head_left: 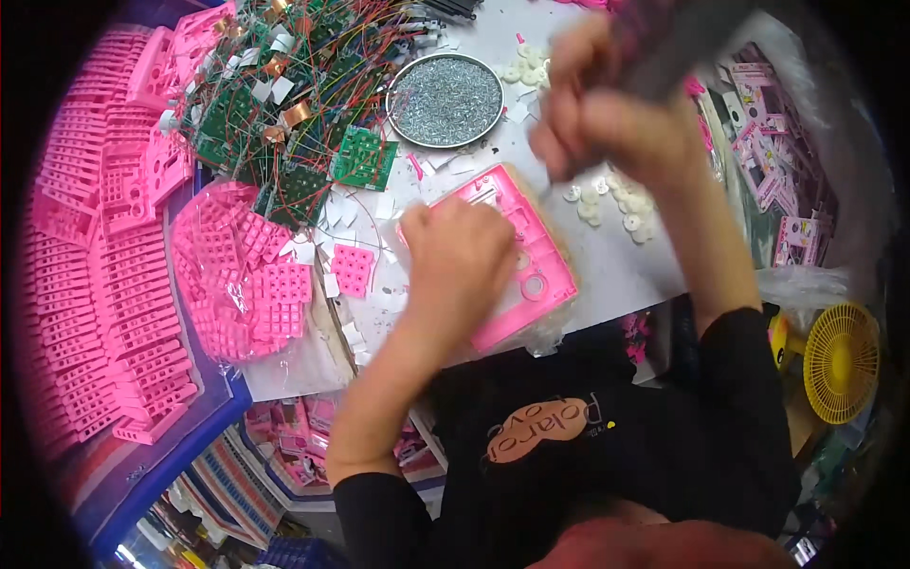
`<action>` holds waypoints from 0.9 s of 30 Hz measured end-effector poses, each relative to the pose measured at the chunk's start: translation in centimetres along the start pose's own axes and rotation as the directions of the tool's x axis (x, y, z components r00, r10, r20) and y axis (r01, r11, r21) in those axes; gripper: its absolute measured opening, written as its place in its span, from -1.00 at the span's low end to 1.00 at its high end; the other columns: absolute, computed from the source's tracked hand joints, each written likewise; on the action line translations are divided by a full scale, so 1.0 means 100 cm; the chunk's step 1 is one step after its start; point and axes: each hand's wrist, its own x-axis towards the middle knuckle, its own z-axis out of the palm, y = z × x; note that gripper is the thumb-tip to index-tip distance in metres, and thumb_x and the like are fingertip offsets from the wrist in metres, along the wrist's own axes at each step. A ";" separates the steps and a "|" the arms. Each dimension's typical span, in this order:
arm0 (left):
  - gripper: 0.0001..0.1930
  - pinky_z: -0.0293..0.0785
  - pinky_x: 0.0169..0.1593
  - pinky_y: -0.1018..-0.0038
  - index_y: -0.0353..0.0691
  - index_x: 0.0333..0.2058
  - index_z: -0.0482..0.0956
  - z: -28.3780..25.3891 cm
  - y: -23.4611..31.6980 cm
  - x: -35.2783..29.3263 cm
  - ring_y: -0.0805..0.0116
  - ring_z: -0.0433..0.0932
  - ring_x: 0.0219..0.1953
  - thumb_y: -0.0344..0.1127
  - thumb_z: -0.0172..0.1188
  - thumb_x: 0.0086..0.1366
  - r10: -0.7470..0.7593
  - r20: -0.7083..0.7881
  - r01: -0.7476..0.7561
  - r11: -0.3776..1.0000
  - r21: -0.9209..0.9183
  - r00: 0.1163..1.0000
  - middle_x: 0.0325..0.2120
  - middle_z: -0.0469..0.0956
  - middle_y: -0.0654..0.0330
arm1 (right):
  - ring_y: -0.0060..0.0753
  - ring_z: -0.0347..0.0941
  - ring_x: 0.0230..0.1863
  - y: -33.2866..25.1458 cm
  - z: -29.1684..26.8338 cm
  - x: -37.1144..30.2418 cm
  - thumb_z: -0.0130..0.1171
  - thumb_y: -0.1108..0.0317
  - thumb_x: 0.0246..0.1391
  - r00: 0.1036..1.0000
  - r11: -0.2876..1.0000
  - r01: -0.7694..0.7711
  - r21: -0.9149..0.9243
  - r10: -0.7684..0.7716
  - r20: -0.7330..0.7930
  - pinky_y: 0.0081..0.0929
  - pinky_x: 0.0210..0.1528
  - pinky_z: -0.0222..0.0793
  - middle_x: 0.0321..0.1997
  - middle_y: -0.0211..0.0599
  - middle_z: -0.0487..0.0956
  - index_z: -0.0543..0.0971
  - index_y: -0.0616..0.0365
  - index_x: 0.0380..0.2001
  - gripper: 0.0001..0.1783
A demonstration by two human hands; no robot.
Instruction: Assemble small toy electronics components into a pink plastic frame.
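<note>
A pink plastic casing (540, 248) with round openings lies at a slant on the worktable, open side up. My left hand (460, 251) rests over its left side, fingers curled closed; what they hold, if anything, is hidden beneath the hand. Above and to the right, my right hand (616, 128) is smeared by motion, its fingers wrapped round a dark grey bar-shaped tool (687, 47). The tool's exact kind is too blurred to tell. A round tray (389, 102) of small silvery screws stands beyond the casing.
Green circuit boards (364, 157) with tangled wires are heaped at the far left. Pink button pads (353, 270) lie beside a bagged pile. Stacked pink casings (142, 313) fill the left side. White discs (633, 211) lie right of the casing; a yellow fan (842, 363) stands lower right.
</note>
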 end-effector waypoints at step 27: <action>-0.80 0.10 0.04 0.18 -0.02 -0.33 0.62 0.011 0.028 -0.042 0.45 0.49 -0.32 -0.32 0.42 0.03 -0.023 -0.246 0.008 0.998 -0.060 0.969 -0.37 0.57 0.45 | -0.50 0.34 -0.62 0.015 0.069 -0.068 0.36 0.18 0.20 0.985 0.983 0.131 0.126 -0.114 -0.129 -0.42 -0.41 0.37 -0.65 -0.46 0.39 0.39 -0.01 -0.21 -0.67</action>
